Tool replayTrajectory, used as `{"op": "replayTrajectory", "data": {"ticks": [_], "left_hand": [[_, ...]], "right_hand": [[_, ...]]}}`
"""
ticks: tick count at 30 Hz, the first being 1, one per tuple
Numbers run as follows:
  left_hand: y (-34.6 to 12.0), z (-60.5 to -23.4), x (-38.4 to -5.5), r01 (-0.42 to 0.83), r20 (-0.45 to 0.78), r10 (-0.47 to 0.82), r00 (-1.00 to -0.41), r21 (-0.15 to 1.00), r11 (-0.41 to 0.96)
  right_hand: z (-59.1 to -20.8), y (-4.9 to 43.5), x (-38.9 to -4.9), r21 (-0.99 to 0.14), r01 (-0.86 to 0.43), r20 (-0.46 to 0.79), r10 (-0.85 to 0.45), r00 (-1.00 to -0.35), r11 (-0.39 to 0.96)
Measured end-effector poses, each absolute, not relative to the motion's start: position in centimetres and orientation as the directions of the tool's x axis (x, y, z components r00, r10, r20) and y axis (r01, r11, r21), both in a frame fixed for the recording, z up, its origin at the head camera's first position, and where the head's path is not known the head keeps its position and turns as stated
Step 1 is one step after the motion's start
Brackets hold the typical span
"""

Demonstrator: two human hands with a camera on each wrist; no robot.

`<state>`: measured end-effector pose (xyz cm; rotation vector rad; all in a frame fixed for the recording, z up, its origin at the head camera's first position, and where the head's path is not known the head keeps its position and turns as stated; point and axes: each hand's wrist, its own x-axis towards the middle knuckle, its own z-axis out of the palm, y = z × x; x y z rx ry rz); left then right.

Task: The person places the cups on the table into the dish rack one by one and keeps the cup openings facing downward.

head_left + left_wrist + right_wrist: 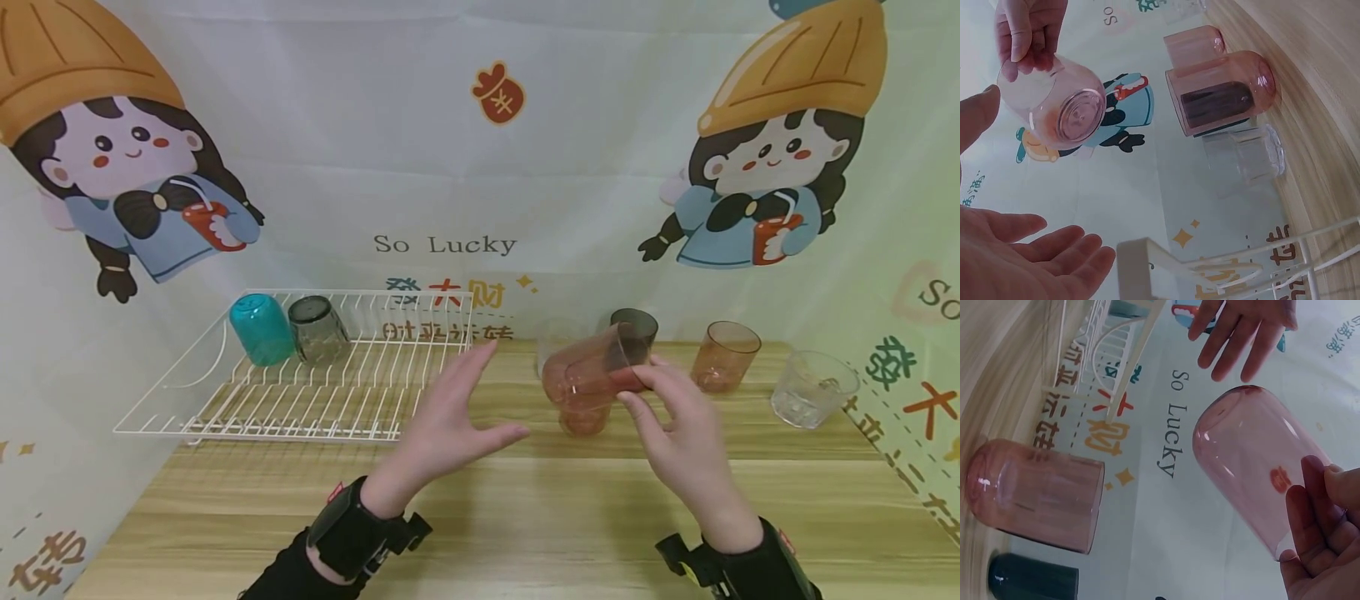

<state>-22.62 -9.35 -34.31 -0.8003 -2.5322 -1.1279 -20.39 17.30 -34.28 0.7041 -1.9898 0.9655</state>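
My right hand [682,425] pinches a pink see-through glass [573,375] at its rim, between thumb and fingers. The glass is tipped sideways, its base pointing left toward my other hand. In the right wrist view, fingers reach inside the mouth of this glass [1241,456]. My left hand [446,421] hangs with thumb and fingers spread, nothing in it, just left of the glass base. Below the held glass, a second pink glass [585,422] stands on the table, partly covered by it in the head view.
A white wire rack [292,432] at the left bears an upturned blue glass [262,332] and an upturned grey glass [321,333]. Behind the held glass stand a dark glass [637,321] and a clear glass [1244,153]. Farther right are a pink glass [724,360] and a clear glass [810,396].
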Motion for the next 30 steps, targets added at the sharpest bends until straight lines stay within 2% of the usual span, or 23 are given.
{"op": "replayTrajectory", "data": {"ticks": [14,23,30], "left_hand": [[-8.2,-34.5,-22.5,0.591,0.451,0.384,-0.806,0.659,0.465],[-7.4,-34.8,-22.5,0.649,0.534,0.373,-0.759,0.660,0.378],[-6.8,-35.1,-22.3,0.666,0.578,0.332,-0.745,0.670,0.327]], "right_hand": [[-34.1,15.7,-19.6,-0.469,-0.747,0.820,-0.081,-0.567,0.471],[-34.1,14.9,-19.2,-0.561,-0.737,0.777,-0.067,-0.626,0.377],[-34.3,14.6,-18.9,-0.644,-0.704,0.726,-0.049,-0.686,0.299]]}}
